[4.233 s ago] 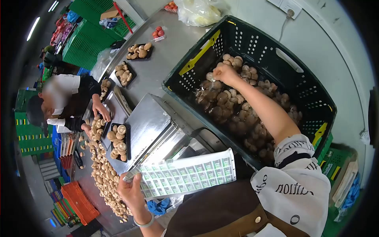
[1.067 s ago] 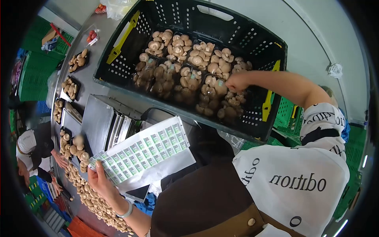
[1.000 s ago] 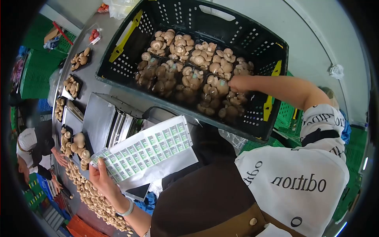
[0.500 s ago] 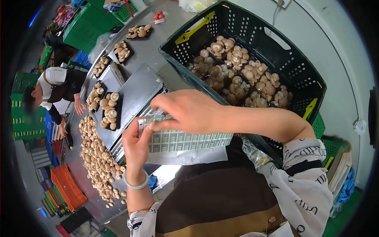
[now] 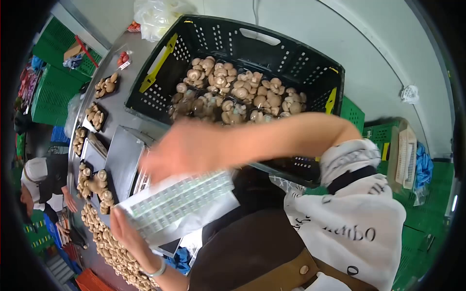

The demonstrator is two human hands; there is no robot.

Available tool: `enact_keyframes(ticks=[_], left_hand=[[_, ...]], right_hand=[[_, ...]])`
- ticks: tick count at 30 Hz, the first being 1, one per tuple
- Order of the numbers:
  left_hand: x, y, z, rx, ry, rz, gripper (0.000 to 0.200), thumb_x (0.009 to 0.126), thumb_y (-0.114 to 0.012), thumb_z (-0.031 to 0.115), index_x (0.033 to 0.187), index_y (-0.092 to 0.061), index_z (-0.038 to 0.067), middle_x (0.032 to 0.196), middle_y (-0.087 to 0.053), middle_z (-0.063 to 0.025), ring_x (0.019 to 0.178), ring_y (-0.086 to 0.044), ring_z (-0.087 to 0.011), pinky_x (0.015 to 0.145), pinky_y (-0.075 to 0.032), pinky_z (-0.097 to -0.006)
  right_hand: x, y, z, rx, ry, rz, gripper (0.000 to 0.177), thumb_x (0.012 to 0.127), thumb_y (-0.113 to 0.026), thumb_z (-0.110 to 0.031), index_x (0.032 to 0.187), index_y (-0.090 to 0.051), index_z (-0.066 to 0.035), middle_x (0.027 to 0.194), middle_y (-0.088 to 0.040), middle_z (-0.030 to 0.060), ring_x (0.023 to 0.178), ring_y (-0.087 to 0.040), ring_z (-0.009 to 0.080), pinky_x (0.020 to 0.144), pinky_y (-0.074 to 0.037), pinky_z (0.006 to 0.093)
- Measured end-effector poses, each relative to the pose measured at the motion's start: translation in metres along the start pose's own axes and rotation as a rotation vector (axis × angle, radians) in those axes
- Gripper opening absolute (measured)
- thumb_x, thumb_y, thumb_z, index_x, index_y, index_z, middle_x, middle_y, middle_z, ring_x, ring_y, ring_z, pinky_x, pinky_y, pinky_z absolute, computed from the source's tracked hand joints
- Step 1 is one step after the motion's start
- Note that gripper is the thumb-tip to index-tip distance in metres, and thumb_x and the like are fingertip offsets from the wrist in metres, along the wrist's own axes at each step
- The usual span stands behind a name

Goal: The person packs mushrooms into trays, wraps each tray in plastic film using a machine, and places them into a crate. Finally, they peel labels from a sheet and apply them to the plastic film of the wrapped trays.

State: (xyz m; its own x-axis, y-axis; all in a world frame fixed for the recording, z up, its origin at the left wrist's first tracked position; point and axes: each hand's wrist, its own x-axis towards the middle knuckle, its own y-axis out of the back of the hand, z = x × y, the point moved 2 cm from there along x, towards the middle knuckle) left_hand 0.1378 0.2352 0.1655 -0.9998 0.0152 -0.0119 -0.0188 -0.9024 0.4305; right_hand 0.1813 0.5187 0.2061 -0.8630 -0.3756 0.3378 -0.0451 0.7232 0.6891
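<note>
My left hand [image 5: 127,232] grips the left end of a sheet of labels [image 5: 179,203], printed with rows of small green-and-white stickers on white backing. The sheet is tilted in front of my apron. My right hand [image 5: 182,150] is blurred by motion above the sheet's upper edge, so its fingers and anything in them cannot be made out. Beyond it is a metal wrapping machine or stand [image 5: 122,157], partly covered by that hand. A black tray of mushrooms [image 5: 100,189] lies on the metal surface, left of my hands.
A dark green crate [image 5: 141,109] holding several packs of mushrooms stands beyond my right arm. Loose mushrooms [image 5: 109,247] are heaped on the steel table [image 5: 127,46]. More mushroom trays [image 5: 94,116] line the far left. Another person [image 5: 46,182] works across the table.
The camera view has turned, shifting the crate and table leftward. My right hand has come away from the sheet's corner and is moving above it. My left hand still holds the label sheet.
</note>
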Motion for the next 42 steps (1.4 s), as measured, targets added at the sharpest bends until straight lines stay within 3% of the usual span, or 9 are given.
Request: enact_keyframes(ticks=[3, 8, 12, 18, 22, 29, 36, 40, 42], left_hand=[[0.004, 0.035, -0.017, -0.06, 0.088, 0.101, 0.033, 0.099, -0.048, 0.033, 0.09, -0.058, 0.003, 0.075, -0.053, -0.0004, 0.064, -0.046, -0.0081, 0.057, -0.038, -0.0244], [0.001, 0.05, -0.037, -0.097, 0.251, 0.305, 0.041, 0.096, -0.054, 0.036, 0.115, -0.056, -0.001, 0.097, -0.061, -0.0072, 0.085, -0.058, -0.0138, 0.074, -0.048, -0.0291], [0.005, 0.044, -0.034, -0.066, 0.268, 0.265, 0.044, 0.096, -0.054, 0.038, 0.115, -0.056, -0.002, 0.099, -0.06, -0.0069, 0.088, -0.058, -0.0132, 0.075, -0.048, -0.0293], [0.015, 0.045, -0.031, -0.013, 0.199, 0.107, 0.041, 0.098, -0.052, 0.038, 0.113, -0.057, 0.0, 0.094, -0.058, -0.0056, 0.084, -0.056, -0.0124, 0.074, -0.046, -0.0281], [0.022, 0.037, -0.033, -0.034, 0.268, 0.23, 0.039, 0.098, -0.051, 0.036, 0.112, -0.057, 0.001, 0.095, -0.058, -0.0057, 0.084, -0.056, -0.0127, 0.073, -0.046, -0.0278], [0.029, 0.022, -0.031, -0.018, 0.305, 0.185, 0.045, 0.096, -0.055, 0.038, 0.114, -0.057, -0.003, 0.099, -0.06, -0.0084, 0.086, -0.058, -0.0143, 0.073, -0.048, -0.0296], [0.041, 0.027, -0.032, -0.095, 0.342, 0.326, 0.046, 0.096, -0.056, 0.031, 0.124, -0.052, -0.006, 0.105, -0.061, -0.0103, 0.09, -0.06, -0.016, 0.077, -0.049, -0.0285], [0.044, 0.04, -0.034, -0.249, 0.311, 0.375, 0.04, 0.097, -0.055, 0.025, 0.123, -0.052, -0.005, 0.107, -0.062, -0.0096, 0.091, -0.061, -0.0149, 0.078, -0.049, -0.0273], [0.047, 0.04, -0.028, -0.337, 0.283, 0.325, 0.033, 0.098, -0.053, 0.024, 0.116, -0.056, -0.003, 0.099, -0.064, -0.0069, 0.086, -0.063, -0.0122, 0.075, -0.05, -0.0257]], right_hand=[[-0.068, 0.068, 0.123, 0.061, -0.437, -0.156, 0.029, 0.087, -0.063, -0.03, 0.1, -0.06, -0.004, 0.081, -0.066, 0.0116, 0.073, -0.065, 0.0216, 0.065, -0.05, 0.0374], [-0.278, 0.097, 0.27, -0.226, -1.102, -0.682, 0.015, 0.079, -0.063, -0.015, 0.069, -0.059, -0.004, 0.06, -0.061, 0.0084, 0.047, -0.059, 0.0201, 0.044, -0.047, 0.035], [-0.326, 0.094, 0.293, -0.183, -1.26, -0.612, 0.014, 0.076, -0.069, -0.015, 0.07, -0.064, -0.004, 0.06, -0.063, 0.0091, 0.05, -0.062, 0.0198, 0.048, -0.05, 0.036], [-0.299, 0.08, 0.284, -0.849, -1.046, -0.884, 0.016, 0.08, -0.065, -0.02, 0.08, -0.07, -0.005, 0.08, -0.067, 0.0126, 0.068, -0.065, 0.0256, 0.061, -0.05, 0.0394], [-0.279, 0.072, 0.337, -0.005, -1.225, -0.446, 0.028, 0.081, -0.064, -0.018, 0.108, -0.064, -0.011, 0.094, -0.069, 0.0105, 0.091, -0.067, 0.0252, 0.071, -0.053, 0.0374], [-0.226, 0.057, 0.332, -0.845, -0.978, -0.735, 0.025, 0.085, -0.052, -0.013, 0.106, -0.061, -0.003, 0.099, -0.068, 0.0135, 0.092, -0.066, 0.0295, 0.075, -0.054, 0.0389], [-0.189, 0.037, 0.399, -0.303, -1.094, -0.366, 0.022, 0.084, -0.053, -0.012, 0.104, -0.06, -0.004, 0.093, -0.067, 0.0186, 0.094, -0.065, 0.0352, 0.074, -0.053, 0.0439], [-0.133, 0.05, 0.339, -0.861, -0.957, -0.36, 0.03, 0.081, -0.064, -0.014, 0.108, -0.053, -0.006, 0.087, -0.067, 0.015, 0.084, -0.067, 0.0335, 0.068, -0.052, 0.042], [-0.093, 0.051, 0.298, -0.275, -0.804, -0.103, 0.031, 0.084, -0.065, -0.012, 0.111, -0.052, -0.006, 0.083, -0.066, 0.0124, 0.072, -0.065, 0.0214, 0.064, -0.052, 0.0341]])
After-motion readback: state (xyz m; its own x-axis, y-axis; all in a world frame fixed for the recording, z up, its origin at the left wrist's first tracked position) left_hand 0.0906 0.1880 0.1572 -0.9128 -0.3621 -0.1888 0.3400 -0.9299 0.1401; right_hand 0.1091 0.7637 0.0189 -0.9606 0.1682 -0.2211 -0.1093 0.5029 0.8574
